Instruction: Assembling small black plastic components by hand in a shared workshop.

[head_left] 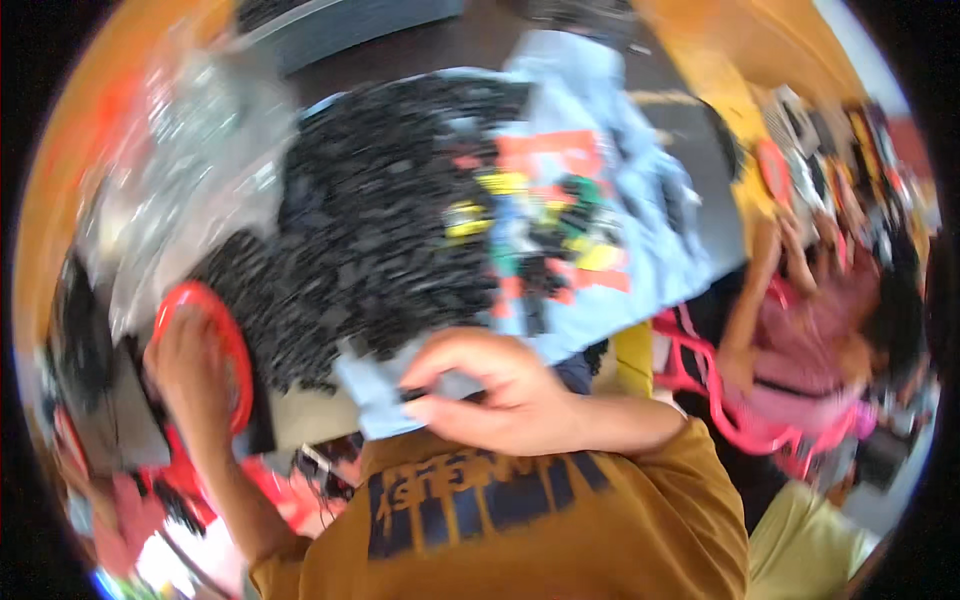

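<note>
A large heap of small black pieces (pixel 380 200), blurred, is spread over a light blue cloth (pixel 640 220) in front of me. My right hand (pixel 490 395) is at the near edge of the heap, thumb and fingertips pinched on a small black piece (pixel 414 394). At the left, my left hand (pixel 190 355) is over a red oval rim (pixel 240 360), perhaps a basket or dish. Its fingers are smeared by motion, and whether they hold anything cannot be made out.
Yellow, green and other coloured pieces (pixel 560 230) lie on the cloth's printed part. Clear plastic bags (pixel 190 170) stand at the far left. A grey tray (pixel 360 30) is at the far side. Another person (pixel 800 310) sits at the right, by a pink chair (pixel 710 380).
</note>
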A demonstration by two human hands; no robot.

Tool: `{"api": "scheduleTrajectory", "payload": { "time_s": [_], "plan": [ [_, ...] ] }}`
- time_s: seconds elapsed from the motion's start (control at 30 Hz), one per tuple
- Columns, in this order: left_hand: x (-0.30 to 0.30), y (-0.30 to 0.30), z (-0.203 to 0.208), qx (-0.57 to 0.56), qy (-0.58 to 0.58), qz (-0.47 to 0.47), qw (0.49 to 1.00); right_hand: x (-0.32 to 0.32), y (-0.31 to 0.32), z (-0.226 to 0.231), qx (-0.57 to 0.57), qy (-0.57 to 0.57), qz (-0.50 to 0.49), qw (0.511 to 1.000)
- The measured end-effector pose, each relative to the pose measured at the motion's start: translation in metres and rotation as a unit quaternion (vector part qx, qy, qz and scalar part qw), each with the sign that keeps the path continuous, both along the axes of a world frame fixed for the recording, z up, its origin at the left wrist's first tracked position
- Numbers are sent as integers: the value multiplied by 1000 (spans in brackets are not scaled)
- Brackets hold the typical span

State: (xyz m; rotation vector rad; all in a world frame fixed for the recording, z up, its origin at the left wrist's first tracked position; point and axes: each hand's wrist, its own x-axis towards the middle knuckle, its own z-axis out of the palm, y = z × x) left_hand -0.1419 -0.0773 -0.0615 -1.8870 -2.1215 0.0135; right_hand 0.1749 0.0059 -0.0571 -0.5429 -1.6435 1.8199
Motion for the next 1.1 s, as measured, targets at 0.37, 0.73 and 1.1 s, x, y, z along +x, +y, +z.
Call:
{"api": "scheduleTrajectory", "payload": {
  "time_s": [0.37, 0.73, 1.1],
  "plan": [
    [-13, 4, -1, 49, -189, 64, 979, 24, -22, 4, -27, 56, -80, 995],
    [10, -12, -5, 99, -505, -30, 857, 46, -55, 19, 2, 79, -132, 988],
    [180, -20, 63, -82, -664, -309, 676, 66, -96, 36, -16, 112, -146, 983]
  ]
}}
